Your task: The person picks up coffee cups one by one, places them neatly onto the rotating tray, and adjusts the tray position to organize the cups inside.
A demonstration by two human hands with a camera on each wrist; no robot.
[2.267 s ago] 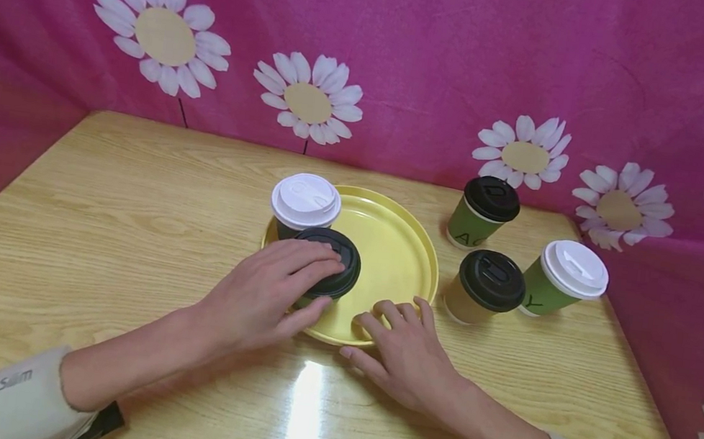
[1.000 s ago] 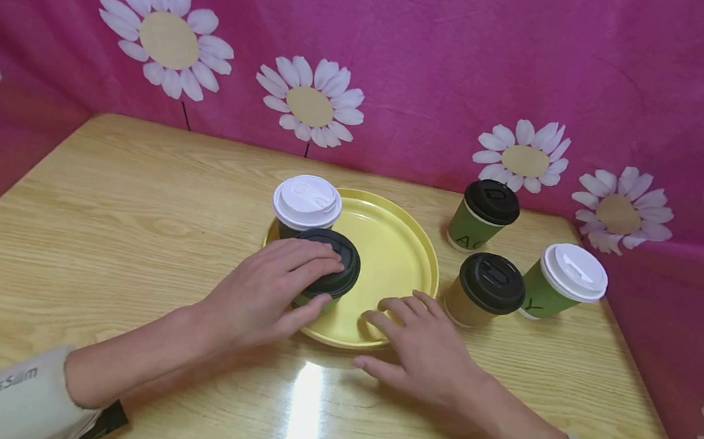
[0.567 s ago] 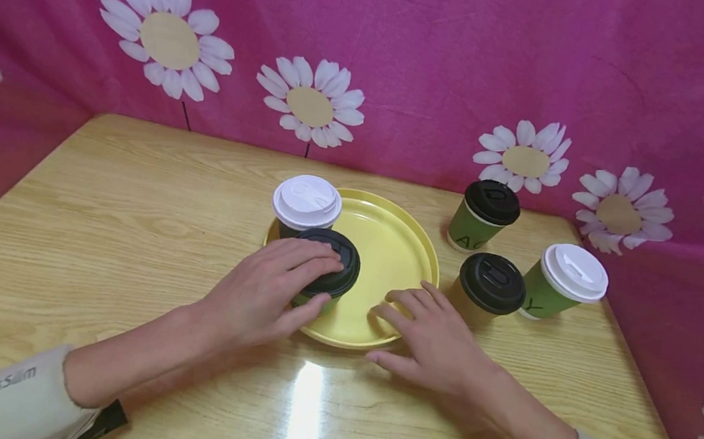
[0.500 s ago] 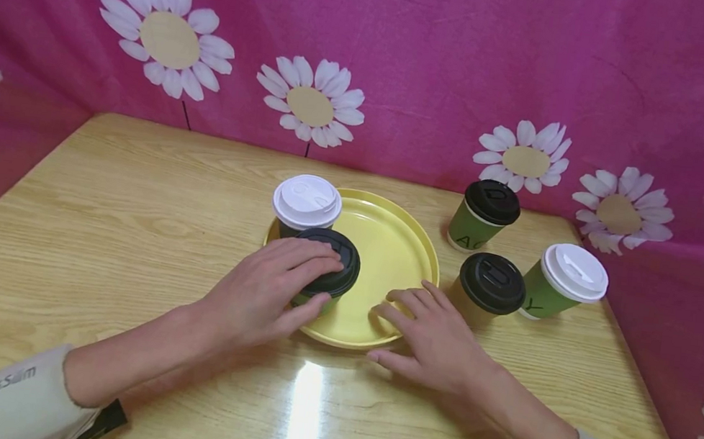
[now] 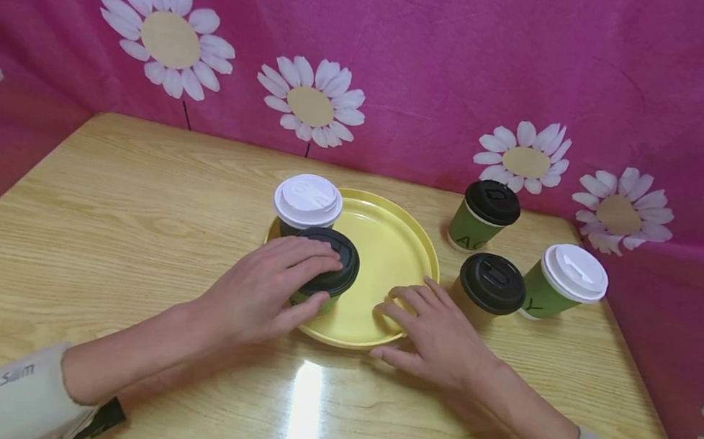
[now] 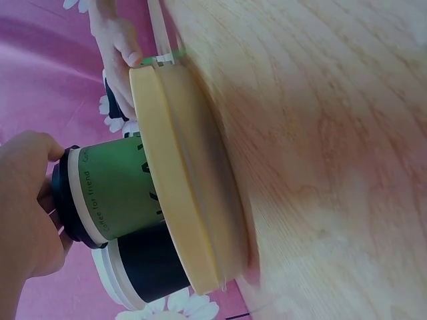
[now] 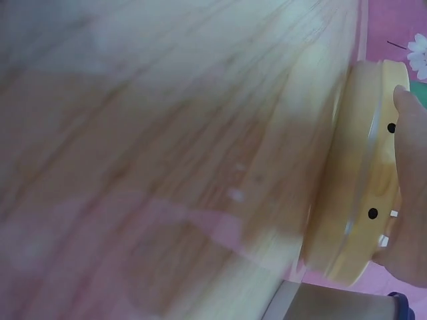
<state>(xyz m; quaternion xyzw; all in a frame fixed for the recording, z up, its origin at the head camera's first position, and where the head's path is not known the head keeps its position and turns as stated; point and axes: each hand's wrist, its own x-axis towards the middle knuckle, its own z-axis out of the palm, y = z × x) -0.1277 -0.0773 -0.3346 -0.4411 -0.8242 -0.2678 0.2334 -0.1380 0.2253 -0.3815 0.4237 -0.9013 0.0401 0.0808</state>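
In the head view my left hand [image 5: 266, 282] grips a green paper coffee cup [image 6: 117, 190] by its black lid, fingers over the top and thumb at the side. The cup stands on the left part of a round yellow tray [image 5: 388, 245]. Right behind it on the tray is a black coffee cup [image 6: 150, 263] with a white lid [image 5: 308, 201]. My right hand [image 5: 439, 338] is at the tray's front right rim, fingers bent over the inside and thumb outside. In the right wrist view this hand lies against the tray's side [image 7: 360, 193].
Right of the tray stand a brown cup with a black lid [image 5: 492, 284], a green cup with a black lid [image 5: 475, 226] and a green cup with a white lid [image 5: 549, 293]. A pink flowered cloth [image 5: 409, 59] hangs behind the wooden table [image 5: 130, 223].
My right hand has moved right and slightly back along the tray's rim, closer to the brown cup. The left hand stays on its cup, and the cups stay where they were.
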